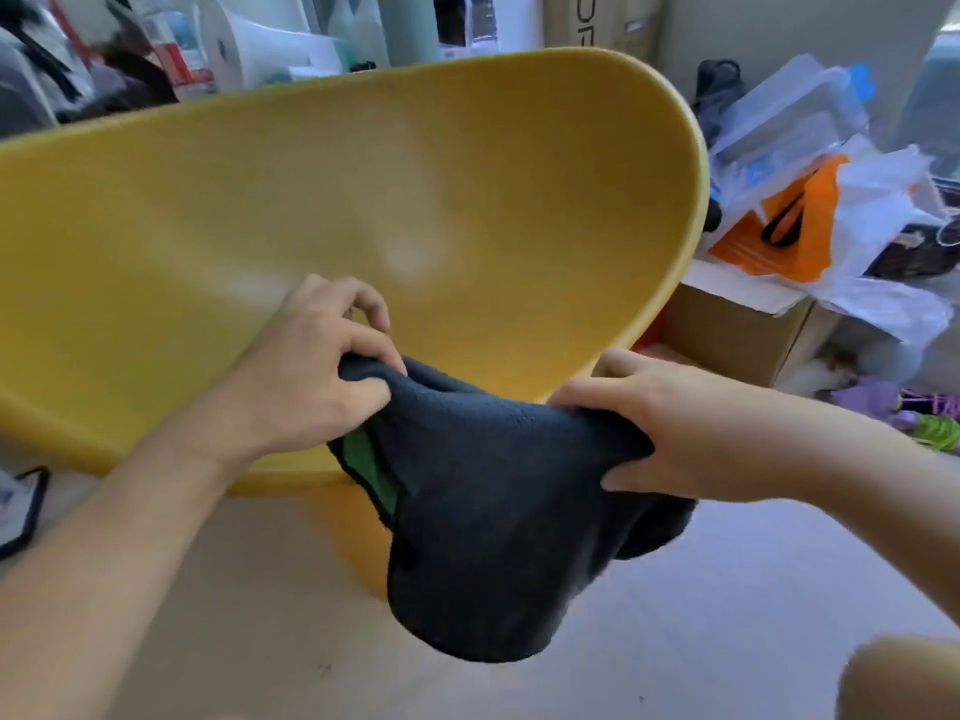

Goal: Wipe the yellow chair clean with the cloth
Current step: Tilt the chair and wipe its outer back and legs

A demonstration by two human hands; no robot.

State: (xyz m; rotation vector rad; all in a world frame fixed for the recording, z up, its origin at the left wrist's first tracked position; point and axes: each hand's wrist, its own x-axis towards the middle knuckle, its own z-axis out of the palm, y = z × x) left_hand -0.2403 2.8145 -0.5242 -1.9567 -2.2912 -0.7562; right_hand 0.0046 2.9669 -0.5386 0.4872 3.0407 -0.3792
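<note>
hands, left (pixel 317 366) & right (pixel 670 433), both w/ grip bunched on fuzzy dark cloth (pixel 488 537) by smooth curved yellow chair (pixel 311 200).

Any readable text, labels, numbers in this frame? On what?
Nothing reads for certain.
On the cardboard box: big outline letters, sideways, cut off.
On the orange bag: faint white print, blurred.
On the card at left edge: small print, blurred.
No text on the yellow chair or the cloth.

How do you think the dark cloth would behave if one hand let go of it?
Probably floppy: the cloth sags loosely between the left hand and right hand. It looks thick and fleecy, so likely grippy, not slippery. Released on one side, it would likely just hang limp.
</note>
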